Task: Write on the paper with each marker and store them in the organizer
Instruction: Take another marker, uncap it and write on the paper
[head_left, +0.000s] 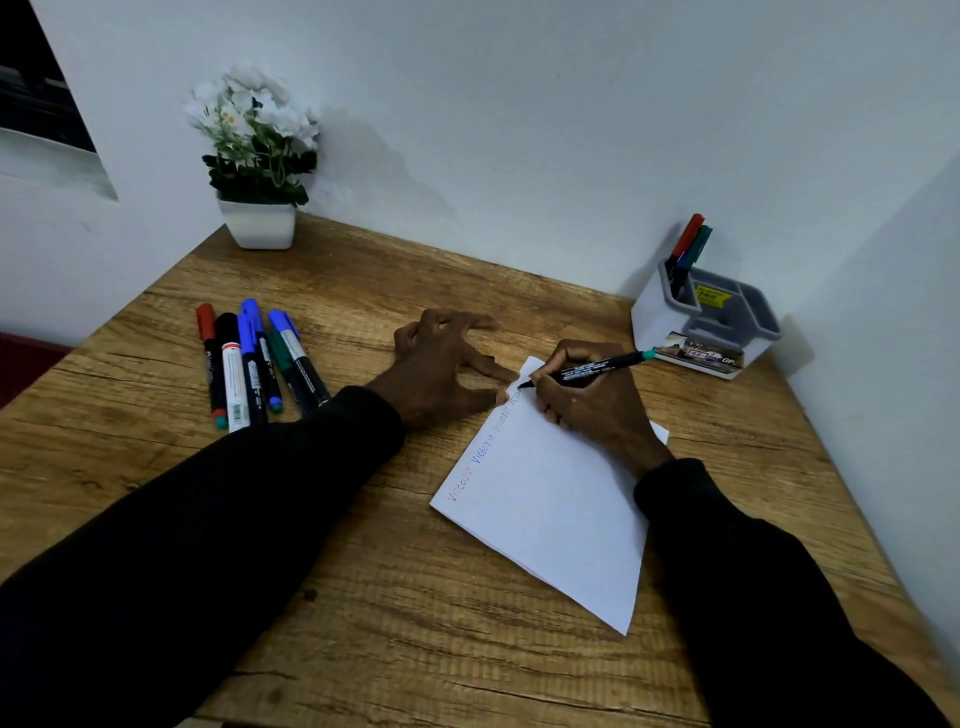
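Observation:
A white sheet of paper (550, 514) lies tilted on the wooden desk (363, 571), with words in red, blue and dark ink along its upper left edge. My right hand (587, 400) grips a black marker with a green end (597, 370), its tip on the paper's top corner. My left hand (441, 364) presses spread fingertips on the desk and the paper's edge. Several capped markers (254, 364) lie in a row at the left. A grey-white organizer (670, 317) at the back right holds a red marker (687, 236) and a green one (698, 244).
A white pot of artificial white flowers (257, 166) stands at the desk's back left corner. White walls close the desk at the back and on the right. A label card (698, 356) leans on the organizer's front.

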